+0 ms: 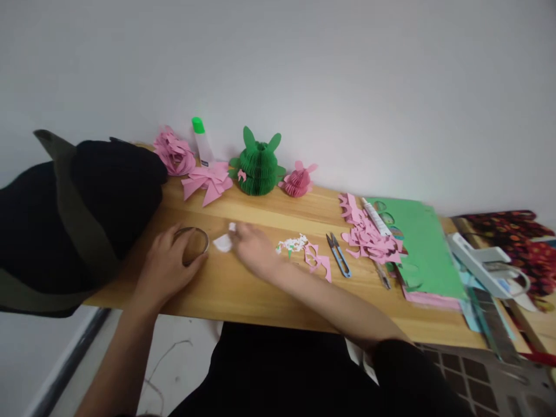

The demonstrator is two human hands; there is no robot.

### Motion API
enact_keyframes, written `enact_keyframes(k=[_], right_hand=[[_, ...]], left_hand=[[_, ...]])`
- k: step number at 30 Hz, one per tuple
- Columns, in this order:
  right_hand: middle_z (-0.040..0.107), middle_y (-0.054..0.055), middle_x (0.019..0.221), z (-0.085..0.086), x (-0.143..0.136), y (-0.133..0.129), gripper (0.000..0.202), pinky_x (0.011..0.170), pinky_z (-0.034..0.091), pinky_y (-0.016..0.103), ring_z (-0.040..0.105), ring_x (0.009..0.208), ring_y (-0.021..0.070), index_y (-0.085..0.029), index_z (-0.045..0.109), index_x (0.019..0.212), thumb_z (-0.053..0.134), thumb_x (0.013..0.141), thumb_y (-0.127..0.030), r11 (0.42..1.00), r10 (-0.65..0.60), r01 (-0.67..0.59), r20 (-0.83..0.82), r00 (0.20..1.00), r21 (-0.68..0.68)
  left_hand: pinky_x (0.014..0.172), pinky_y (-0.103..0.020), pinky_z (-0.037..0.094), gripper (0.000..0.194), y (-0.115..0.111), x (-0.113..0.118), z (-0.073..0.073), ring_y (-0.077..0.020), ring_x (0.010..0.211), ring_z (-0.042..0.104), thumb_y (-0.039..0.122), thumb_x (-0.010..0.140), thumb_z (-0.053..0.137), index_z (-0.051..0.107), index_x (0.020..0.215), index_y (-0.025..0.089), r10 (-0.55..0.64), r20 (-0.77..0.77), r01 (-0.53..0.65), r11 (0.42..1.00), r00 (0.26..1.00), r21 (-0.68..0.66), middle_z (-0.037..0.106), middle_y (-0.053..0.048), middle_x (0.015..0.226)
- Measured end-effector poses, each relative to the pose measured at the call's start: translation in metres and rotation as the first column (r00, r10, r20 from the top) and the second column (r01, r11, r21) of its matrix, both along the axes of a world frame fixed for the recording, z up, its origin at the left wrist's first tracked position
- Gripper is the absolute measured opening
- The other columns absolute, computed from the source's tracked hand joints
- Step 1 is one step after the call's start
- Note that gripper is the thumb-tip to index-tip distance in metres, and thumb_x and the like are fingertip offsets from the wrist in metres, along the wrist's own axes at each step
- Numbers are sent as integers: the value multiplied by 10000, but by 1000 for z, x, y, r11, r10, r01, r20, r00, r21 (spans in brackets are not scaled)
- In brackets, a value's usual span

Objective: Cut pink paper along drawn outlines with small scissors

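My left hand curves around a thin ring that looks like a roll of tape, its thumb and fingertips on the rim. To the right, my right hand is closed, with a small white paper piece at its fingertips. Just beside those fingers a larger white paper piece lies on the wooden table. The right hand is somewhat blurred. Tiny white scraps, a pink paper offcut and blue-handled thread snips lie right of it.
A green paper rabbit and a smaller pink one stand by the wall. Near them is a green-capped glue bottle among pink scraps. A dark bag covers the left end; green sheets and a white glue gun lie right.
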State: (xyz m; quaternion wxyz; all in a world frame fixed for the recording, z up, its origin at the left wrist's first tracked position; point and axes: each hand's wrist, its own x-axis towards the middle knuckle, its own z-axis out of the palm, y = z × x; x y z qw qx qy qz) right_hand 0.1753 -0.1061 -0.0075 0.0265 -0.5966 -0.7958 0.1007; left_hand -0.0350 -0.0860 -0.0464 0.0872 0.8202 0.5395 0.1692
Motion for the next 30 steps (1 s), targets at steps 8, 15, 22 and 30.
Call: enact_keyframes(k=[8,15,22,30], right_hand=[[670,192,1066,-19,-31,1,262,773,540,344,639,963,252,-84,689,1029,475,890,-26,983,-158,153,39,987,99],[662,203,1016,-21,23,-35,293,726,549,353,643,907,266,-86,695,1037,493,852,16,944,-326,319,90,941,83],[673,204,978,-9,62,-48,328,710,538,356,646,867,269,-83,709,963,449,832,69,920,-392,387,122,912,64],[658,151,962,-4,-6,-58,258,730,530,330,611,889,227,-94,681,1002,440,922,-43,974,-210,208,7,978,88]], left_hand=[[977,-508,479,457,20,-7,2,-353,1161,596,479,830,527,606,1176,190,-31,57,26,996,998,90,638,-167,1250],[991,-504,481,493,57,33,16,-341,1186,591,529,854,521,590,1191,177,-266,95,261,964,959,55,644,-152,1269],[1003,-466,476,472,79,77,1,-319,1179,588,522,843,526,630,1121,156,-353,-5,353,935,936,30,645,-163,1249],[1098,-461,382,342,72,88,19,-293,1285,503,369,883,516,599,1159,185,-308,-77,311,950,948,39,588,-136,1346]])
